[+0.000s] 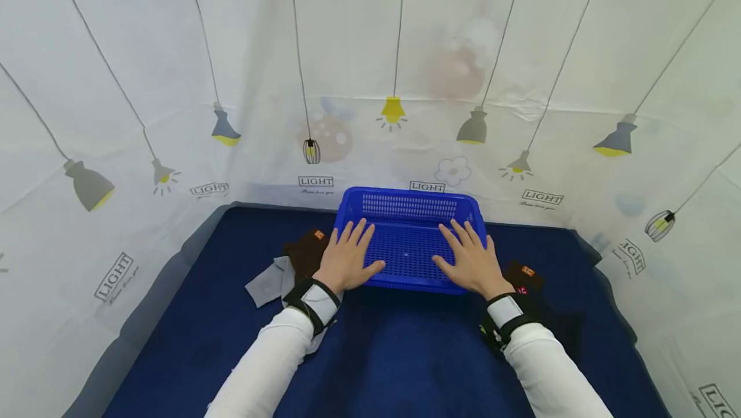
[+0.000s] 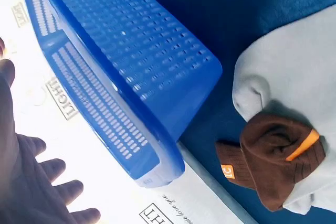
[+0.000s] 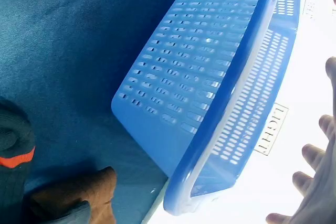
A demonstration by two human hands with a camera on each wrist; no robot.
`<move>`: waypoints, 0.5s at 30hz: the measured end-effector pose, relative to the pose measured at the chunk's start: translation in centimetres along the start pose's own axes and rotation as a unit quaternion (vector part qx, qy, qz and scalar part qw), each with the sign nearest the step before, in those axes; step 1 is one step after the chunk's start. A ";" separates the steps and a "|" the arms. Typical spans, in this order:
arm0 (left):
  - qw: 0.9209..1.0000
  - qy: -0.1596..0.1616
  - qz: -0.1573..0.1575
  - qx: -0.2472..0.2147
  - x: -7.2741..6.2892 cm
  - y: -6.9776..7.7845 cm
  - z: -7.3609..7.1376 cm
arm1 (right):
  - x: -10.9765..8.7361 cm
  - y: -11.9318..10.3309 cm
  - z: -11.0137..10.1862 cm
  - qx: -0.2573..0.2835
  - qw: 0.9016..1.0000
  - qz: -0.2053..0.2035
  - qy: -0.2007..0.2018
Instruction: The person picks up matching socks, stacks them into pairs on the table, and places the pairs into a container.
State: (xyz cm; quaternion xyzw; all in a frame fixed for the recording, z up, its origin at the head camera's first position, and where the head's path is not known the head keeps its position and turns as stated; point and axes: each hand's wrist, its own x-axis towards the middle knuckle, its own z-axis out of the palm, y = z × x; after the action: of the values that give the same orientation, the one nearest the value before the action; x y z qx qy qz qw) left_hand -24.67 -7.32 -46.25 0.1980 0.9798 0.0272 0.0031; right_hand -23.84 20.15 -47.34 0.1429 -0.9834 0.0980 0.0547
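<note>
A blue plastic basket (image 1: 405,247) with perforated walls stands on the dark blue surface, nothing lying in it. Over its left side my left hand (image 1: 346,257) is held with fingers spread, holding nothing. My right hand (image 1: 470,260) hovers over the right side in the same way, palm down. Both wrist views show the fingers apart from the basket. Left of the basket lie a brown sock (image 2: 273,166) with an orange tag and light grey socks (image 2: 299,66). On the right are a brown sock (image 3: 79,192) and a dark sock (image 3: 13,140) with a red-orange band.
White cloth walls (image 1: 370,51) printed with hanging lamps rise behind and at both sides. Grey padded edging (image 1: 168,283) borders the dark blue surface (image 1: 393,360). The basket's far rim is close to the back wall.
</note>
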 end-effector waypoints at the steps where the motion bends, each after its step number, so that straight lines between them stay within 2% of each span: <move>1: 1.000 0.007 0.002 0.001 -0.2 0.1 0.0 | -0.2 -0.1 0.0 0.001 1.000 -0.005 0.008; 10: 0.999 0.033 0.024 0.009 -2.8 0.9 1.4 | -2.3 -1.0 0.5 0.002 0.997 -0.053 0.052; 15: 0.997 0.061 0.040 0.003 -3.9 1.3 1.9 | -3.2 -1.5 1.0 -0.001 0.993 -0.075 0.089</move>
State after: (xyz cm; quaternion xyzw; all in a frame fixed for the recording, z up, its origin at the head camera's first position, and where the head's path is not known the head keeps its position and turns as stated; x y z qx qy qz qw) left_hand -20.57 -7.52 -48.13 0.2353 0.9695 0.0362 -0.0586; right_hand -20.42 19.36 -48.50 0.2071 -0.9611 0.1048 0.1497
